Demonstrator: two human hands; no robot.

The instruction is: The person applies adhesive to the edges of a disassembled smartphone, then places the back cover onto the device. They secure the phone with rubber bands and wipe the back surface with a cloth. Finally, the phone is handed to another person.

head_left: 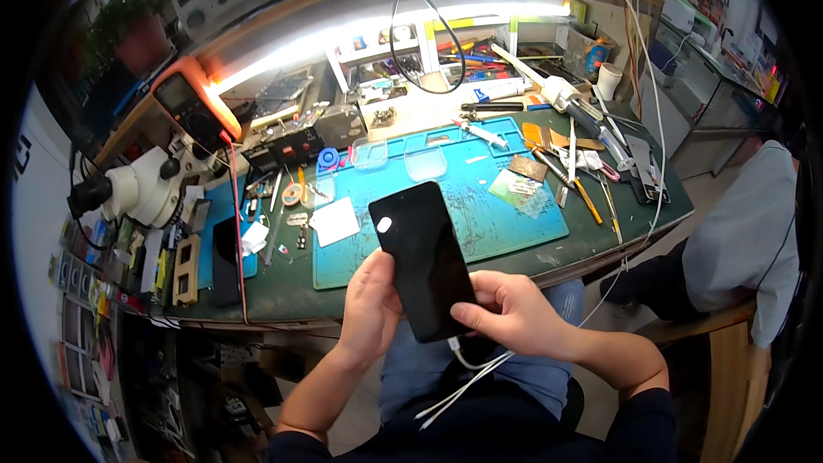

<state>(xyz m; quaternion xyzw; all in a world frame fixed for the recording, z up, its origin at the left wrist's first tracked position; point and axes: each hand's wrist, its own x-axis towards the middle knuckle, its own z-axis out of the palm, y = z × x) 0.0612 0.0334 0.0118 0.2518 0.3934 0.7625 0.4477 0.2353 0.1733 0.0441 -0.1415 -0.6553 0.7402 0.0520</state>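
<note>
Phone (420,257), black, glossy flat slab with rounded corners, is in both hands, raised in front of worktop (287,298), its top end overlapping the near edge of blue mat (506,236). Left hand (370,307) holds the phone's left edge, thumb along the side, other fingers mostly hidden behind. Right hand (514,313) grips the lower right edge, fingers curled, thumb on the front. White cable (476,366) meets the phone's bottom end and hangs over the lap.

Containers: two shallow clear plastic boxes, left box (370,154) and right box (426,164), sit near the mat's far edge; contents can't be made out. Clear tub (576,53) past the worktop's far right corner holds something blue and orange. White cup (609,81), tapered, stands just beside it. White-walled shelf (429,45) along the far edge has compartments crammed with pens and small tools.

Thin white sheet (334,222), squarish, lies at the mat's left edge. Plastic syringe (484,134) lies at its far edge, toward the right corner. Hard-cased orange meter (199,77) stands at the worktop's far left corner.
</note>
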